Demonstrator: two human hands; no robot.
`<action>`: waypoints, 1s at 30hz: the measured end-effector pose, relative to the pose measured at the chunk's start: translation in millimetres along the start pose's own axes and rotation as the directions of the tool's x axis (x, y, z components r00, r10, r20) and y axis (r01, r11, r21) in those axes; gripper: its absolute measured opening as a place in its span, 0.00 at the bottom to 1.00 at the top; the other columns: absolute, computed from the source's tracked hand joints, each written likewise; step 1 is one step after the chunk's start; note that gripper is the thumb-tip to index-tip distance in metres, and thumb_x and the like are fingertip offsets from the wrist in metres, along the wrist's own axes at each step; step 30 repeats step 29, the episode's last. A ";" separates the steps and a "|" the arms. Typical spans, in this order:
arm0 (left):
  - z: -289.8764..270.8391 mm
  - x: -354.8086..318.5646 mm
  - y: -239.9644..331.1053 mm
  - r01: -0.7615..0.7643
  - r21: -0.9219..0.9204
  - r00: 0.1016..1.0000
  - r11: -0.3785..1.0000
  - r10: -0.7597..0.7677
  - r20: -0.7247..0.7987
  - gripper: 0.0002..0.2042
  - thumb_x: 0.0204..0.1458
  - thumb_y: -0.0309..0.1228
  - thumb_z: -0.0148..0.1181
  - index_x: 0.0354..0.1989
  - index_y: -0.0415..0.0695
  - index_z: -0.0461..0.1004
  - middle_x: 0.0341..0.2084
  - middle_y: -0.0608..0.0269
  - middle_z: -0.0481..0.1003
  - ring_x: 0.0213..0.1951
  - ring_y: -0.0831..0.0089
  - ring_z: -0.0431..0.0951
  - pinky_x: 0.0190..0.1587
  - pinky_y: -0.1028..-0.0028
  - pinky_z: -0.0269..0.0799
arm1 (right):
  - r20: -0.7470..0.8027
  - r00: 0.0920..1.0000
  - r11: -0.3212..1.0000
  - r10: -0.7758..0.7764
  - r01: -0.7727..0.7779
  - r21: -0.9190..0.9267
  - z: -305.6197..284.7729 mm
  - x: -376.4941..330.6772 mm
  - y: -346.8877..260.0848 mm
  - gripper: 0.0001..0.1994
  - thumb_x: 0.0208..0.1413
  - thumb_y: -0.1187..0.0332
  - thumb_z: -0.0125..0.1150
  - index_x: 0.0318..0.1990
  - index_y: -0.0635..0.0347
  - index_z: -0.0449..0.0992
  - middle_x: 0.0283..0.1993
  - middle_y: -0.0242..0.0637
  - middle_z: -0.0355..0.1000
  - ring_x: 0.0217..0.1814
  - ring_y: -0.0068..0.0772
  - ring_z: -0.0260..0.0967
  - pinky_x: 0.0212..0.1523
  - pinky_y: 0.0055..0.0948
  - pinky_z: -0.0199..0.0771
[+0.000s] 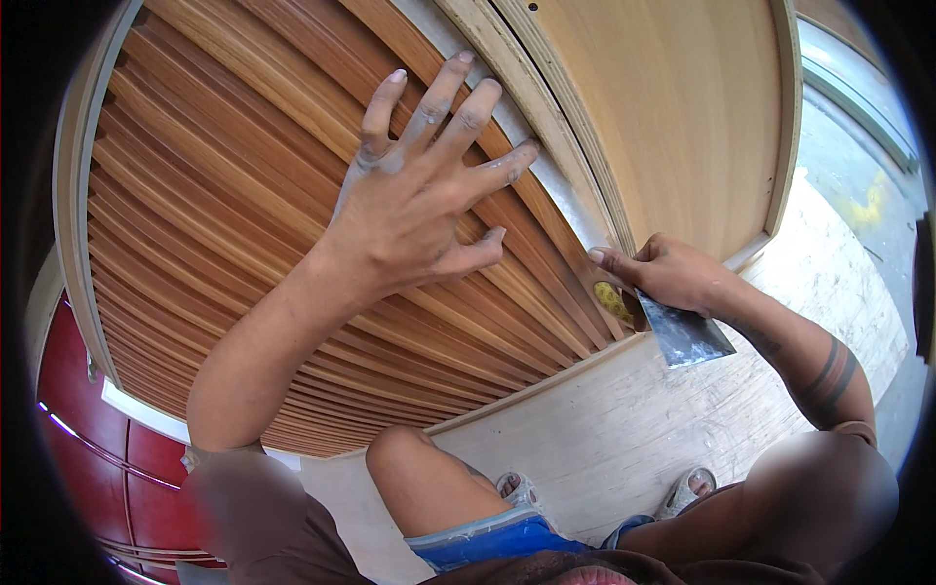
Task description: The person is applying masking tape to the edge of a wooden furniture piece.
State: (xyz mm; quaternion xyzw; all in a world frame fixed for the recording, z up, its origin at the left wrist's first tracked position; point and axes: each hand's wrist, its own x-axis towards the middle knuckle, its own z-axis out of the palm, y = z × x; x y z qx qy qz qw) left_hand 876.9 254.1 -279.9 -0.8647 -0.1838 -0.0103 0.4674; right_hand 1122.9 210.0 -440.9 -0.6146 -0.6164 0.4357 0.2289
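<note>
My left hand is spread over a large panel of brown wooden slats, fingers apart and holding nothing. Grey smears coat its fingers, which reach toward a pale grey strip along the panel's edge. Whether the fingertips touch the surface I cannot tell. In my right hand is a putty knife, its wide metal blade hanging down toward me. The fingers close around its handle, which is mostly hidden. My right thumb lies at the end of the grey strip. Just left of this hand shows a yellowish patch of unclear kind.
A curved plywood board with a thick layered edge adjoins the strip. Whitish, scuffed boards lie under my sandalled feet. Red glossy panels stand at lower left. A grey-green surface with yellow stains is at far right.
</note>
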 end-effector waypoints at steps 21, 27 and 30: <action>18.3 -1.8 35.4 -0.033 -0.048 0.998 0.998 0.036 0.053 0.35 0.43 0.59 0.71 0.64 0.71 0.75 0.71 0.50 0.54 0.78 0.55 0.44 0.77 0.47 0.23 | -0.213 0.964 0.941 -0.162 0.215 0.261 42.7 -11.3 49.0 0.38 0.69 0.37 0.50 0.29 0.68 0.84 0.17 0.36 0.72 0.19 0.25 0.70 0.25 0.32 0.74; 22.3 -4.7 39.9 -0.017 -0.049 1.000 0.999 0.019 0.024 0.35 0.42 0.58 0.72 0.63 0.69 0.75 0.71 0.50 0.55 0.77 0.56 0.46 0.76 0.48 0.26 | -0.334 0.884 0.892 -0.325 0.404 0.202 52.4 -18.1 54.5 0.28 0.69 0.49 0.59 0.25 0.68 0.82 0.14 0.34 0.68 0.18 0.19 0.63 0.21 0.28 0.65; 22.3 -4.8 40.1 -0.021 -0.061 0.999 0.998 0.022 0.028 0.35 0.43 0.59 0.71 0.65 0.70 0.74 0.71 0.50 0.55 0.77 0.56 0.44 0.76 0.47 0.25 | -0.196 0.971 0.957 -0.137 0.181 0.226 55.0 -18.3 50.8 0.28 0.68 0.49 0.60 0.23 0.65 0.82 0.13 0.32 0.66 0.16 0.20 0.61 0.19 0.29 0.65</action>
